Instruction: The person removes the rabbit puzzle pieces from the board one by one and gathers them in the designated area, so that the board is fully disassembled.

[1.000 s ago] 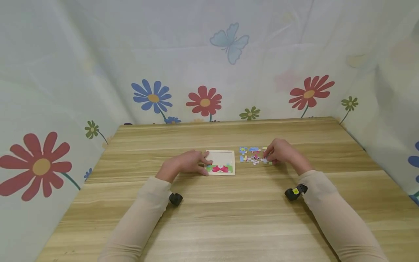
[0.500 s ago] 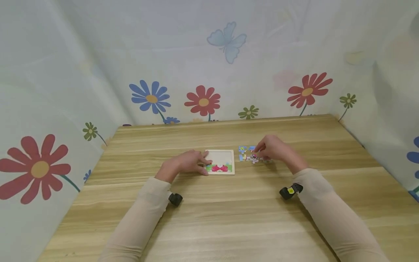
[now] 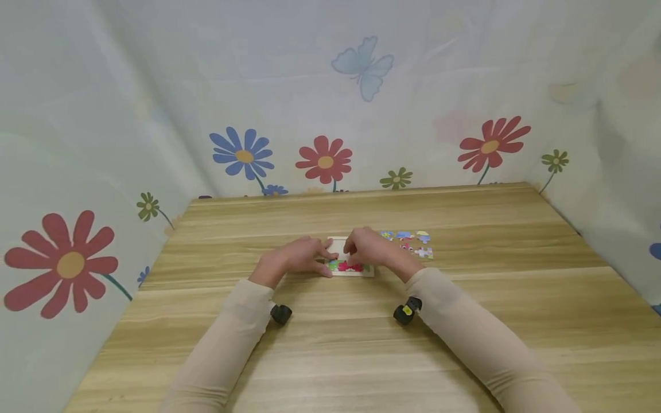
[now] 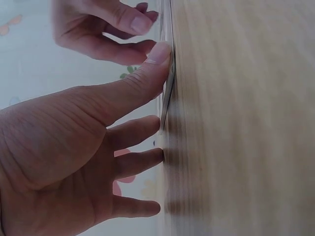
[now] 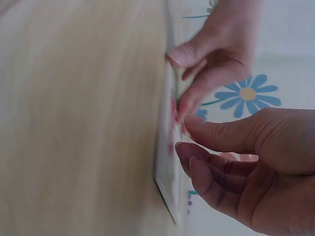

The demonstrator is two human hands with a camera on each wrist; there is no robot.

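A shallow wooden puzzle tray [image 3: 368, 275] lies on the table, with a row of green and red jigsaw pieces [image 3: 341, 266] along its near side. My left hand [image 3: 299, 256] steadies the tray's left end, its thumb at the near rim and its other fingers stretched out. Over the tray bends my right hand [image 3: 369, 248], thumb and forefinger drawn together in a pinch just above the row. A small pinkish puzzle piece [image 5: 183, 128] shows at its thumb tip, mostly hidden by the fingers. Both hands nearly meet in the right wrist view.
To the right of the tray lie several loose puzzle pieces [image 3: 405, 235], partly covered by my right wrist. The wooden table [image 3: 330, 355] reaches back to a flower-printed cloth [image 3: 289, 86]. Each wrist wears a small black camera [image 3: 281, 314].
My right hand has moved left, from the loose pieces to above the tray, in a pinch. My left hand has stayed at the tray's left end.
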